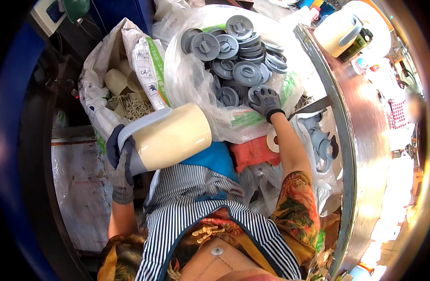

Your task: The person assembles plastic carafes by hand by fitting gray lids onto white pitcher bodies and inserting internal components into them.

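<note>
My left hand (120, 152), in a dark grey knitted glove, is closed on a cream jug (177, 136) with a grey handle and grey collar. The jug lies tilted on its side, its cream end pointing right, above my lap. My right hand (267, 101), gloved too, reaches into a clear plastic bag (191, 89) heaped with round grey lids (247, 73). Its fingers curl over a grey lid (255, 92) at the near right side of the heap. The fingertips' grip on that lid is partly hidden.
Left of the lids stands a white woven sack (91, 100) with cream jug bodies (115, 82) and small screws or pegs (139, 107). A red stool-like block (255, 153) and grey handled parts (322, 143) lie nearby. A table (360, 117) runs along the right, bearing another cream jug (337, 35).
</note>
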`<state>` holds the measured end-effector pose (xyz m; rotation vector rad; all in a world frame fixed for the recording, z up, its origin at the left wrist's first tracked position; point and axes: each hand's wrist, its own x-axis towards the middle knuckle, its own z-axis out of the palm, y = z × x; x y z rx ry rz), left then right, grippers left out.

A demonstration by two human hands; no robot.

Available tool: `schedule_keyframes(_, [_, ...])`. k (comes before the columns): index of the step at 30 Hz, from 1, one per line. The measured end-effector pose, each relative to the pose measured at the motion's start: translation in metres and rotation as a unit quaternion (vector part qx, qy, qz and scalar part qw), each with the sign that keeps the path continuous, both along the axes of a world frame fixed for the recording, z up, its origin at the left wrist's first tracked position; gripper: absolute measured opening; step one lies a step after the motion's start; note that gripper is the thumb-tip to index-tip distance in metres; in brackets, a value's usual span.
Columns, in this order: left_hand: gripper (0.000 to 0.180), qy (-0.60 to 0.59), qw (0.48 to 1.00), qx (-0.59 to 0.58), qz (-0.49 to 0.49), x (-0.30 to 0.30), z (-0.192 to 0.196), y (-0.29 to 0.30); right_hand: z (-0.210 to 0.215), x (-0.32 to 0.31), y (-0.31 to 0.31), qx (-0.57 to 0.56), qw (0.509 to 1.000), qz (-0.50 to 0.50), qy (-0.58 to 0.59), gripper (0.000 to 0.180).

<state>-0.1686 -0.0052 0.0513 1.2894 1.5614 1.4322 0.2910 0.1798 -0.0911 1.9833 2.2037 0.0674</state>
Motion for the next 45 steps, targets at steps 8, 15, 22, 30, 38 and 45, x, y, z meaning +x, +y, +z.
schedule_keyframes(8, [0.044, -0.077, 0.996, 0.038, -0.009, -0.005, -0.01, -0.013, -0.014, -0.012, 0.027, -0.095, 0.994, 0.053, -0.023, 0.074])
schedule_keyframes(15, [0.046, -0.099, 0.994, 0.036, 0.039, -0.03, -0.024, -0.014, 0.002, -0.023, 0.033, -0.09, 0.995, 0.033, -0.028, 0.075])
schedule_keyframes(22, [0.038, -0.192, 0.981, 0.034, -0.007, -0.049, -0.034, -0.008, 0.034, -0.037, -0.032, 0.132, 0.667, -0.077, 0.729, 0.061])
schedule_keyframes(30, [0.035, -0.369, 0.915, -0.01, -0.164, -0.012, -0.018, -0.001, 0.143, -0.175, -0.197, 0.232, 0.669, 0.195, 0.678, 0.069])
schedule_keyframes(38, [0.032, -0.375, 0.897, -0.071, -0.222, -0.021, 0.002, -0.002, 0.159, -0.178, -0.236, 0.257, 0.676, 0.321, 0.611, 0.079])
schedule_keyframes(45, [0.034, -0.272, 0.945, -0.016, -0.18, -0.017, 0.031, -0.018, 0.158, -0.193, -0.245, 0.216, 0.65, 0.221, 0.694, 0.08])
